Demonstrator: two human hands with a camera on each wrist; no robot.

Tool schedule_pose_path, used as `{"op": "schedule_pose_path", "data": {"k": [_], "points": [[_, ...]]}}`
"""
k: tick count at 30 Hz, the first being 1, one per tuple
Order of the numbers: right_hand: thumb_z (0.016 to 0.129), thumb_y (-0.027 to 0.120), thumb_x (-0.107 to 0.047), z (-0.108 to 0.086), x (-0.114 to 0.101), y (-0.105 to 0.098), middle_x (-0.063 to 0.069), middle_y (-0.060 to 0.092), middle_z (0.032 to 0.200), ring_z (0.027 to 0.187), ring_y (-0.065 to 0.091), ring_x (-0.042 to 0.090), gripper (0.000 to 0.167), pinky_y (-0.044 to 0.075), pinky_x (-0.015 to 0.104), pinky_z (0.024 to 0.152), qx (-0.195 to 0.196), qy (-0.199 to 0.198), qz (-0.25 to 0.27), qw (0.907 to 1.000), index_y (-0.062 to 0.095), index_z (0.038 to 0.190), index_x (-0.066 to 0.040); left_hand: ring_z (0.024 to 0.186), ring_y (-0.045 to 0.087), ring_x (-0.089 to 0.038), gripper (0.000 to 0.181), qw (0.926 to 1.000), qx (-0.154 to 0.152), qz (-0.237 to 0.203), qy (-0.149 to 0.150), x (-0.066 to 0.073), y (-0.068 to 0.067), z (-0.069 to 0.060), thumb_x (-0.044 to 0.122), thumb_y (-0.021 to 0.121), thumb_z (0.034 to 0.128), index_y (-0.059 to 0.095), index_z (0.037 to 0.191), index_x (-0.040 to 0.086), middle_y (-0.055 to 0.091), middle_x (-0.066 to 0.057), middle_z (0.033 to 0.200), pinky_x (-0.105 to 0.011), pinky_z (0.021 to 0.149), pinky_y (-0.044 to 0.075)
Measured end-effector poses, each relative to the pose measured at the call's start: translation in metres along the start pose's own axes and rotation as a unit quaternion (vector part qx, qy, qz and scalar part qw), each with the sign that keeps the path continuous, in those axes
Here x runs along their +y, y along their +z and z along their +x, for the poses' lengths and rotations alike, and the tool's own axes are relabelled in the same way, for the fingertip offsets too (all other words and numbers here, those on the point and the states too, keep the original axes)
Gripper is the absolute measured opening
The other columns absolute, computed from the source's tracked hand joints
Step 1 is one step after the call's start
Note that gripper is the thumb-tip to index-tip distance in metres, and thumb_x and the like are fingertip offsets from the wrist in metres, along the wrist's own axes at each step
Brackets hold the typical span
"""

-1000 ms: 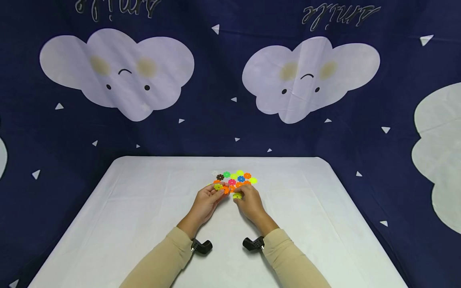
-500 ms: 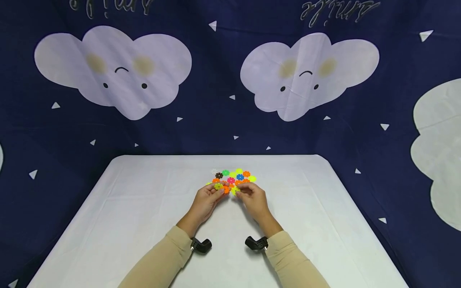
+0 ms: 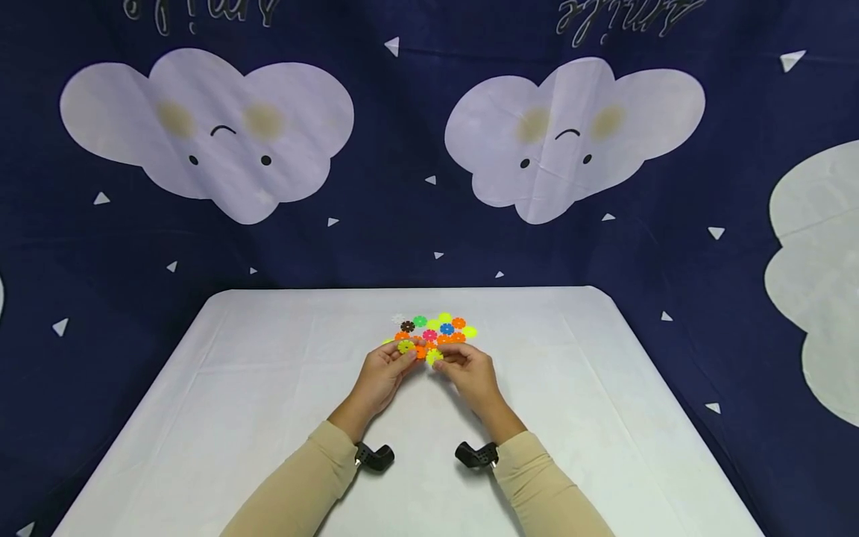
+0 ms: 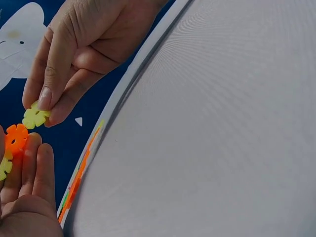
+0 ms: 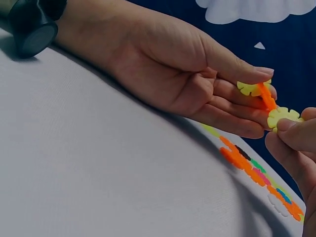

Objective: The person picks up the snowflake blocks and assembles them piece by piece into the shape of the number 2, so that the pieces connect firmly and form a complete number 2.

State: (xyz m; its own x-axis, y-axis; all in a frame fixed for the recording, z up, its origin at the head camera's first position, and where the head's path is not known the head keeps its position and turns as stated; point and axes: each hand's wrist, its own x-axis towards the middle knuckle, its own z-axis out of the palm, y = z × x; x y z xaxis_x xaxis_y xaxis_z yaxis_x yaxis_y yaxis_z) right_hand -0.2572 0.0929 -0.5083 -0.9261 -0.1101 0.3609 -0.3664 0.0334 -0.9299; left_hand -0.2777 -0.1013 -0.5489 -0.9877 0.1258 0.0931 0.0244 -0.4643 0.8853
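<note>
Upside-down "smile" shows twice, left and right, on the dark curtain point(image 3: 392, 134). The left hand point(image 3: 379, 378) pinches one yellow disc point(image 3: 406, 347) joined to one orange disc point(image 3: 420, 353); the right hand point(image 3: 475, 373) pinches a second yellow disc point(image 3: 434, 357) against the orange edge. These three form a row above the table point(image 3: 268, 418), its long axis running left-right, dipping rightward. Behind lie loose discs point(image 3: 429, 335), including one blue.

Hands point(image 4: 27, 202) point(image 4: 81, 54) partly outside left-wrist view
</note>
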Motion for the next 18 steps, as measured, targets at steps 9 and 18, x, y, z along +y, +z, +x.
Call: {"op": "schedule_pose_path", "data": {"k": [9,18], "points": [[0.084,0.079,0.019,0.002,0.033,-0.001,0.027,0.073,0.102,0.092,0.072,0.039,0.030,0.063,0.030,0.080,-0.012,-0.007,0.031,0.9994,0.074,0.113,0.012,0.107,0.071,-0.020,0.034,1.0000,0.001,0.005,-0.005,0.001,0.000,-0.001,-0.010,0.061,0.1028,0.054,0.134,-0.021,0.072,-0.020,0.119,-0.039,0.101,0.054],[0.087,0.077,0.016,-0.001,0.032,-0.004,0.022,0.076,0.103,0.090,0.077,0.024,0.031,0.063,0.033,0.081,-0.054,-0.005,0.051,0.9972,0.073,0.118,0.012,0.103,0.073,-0.022,0.029,0.9998,-0.008,-0.016,0.006,0.001,-0.001,-0.002,-0.004,0.063,0.1041,0.059,0.129,-0.020,0.072,-0.021,0.118,-0.040,0.099,0.056]]}}
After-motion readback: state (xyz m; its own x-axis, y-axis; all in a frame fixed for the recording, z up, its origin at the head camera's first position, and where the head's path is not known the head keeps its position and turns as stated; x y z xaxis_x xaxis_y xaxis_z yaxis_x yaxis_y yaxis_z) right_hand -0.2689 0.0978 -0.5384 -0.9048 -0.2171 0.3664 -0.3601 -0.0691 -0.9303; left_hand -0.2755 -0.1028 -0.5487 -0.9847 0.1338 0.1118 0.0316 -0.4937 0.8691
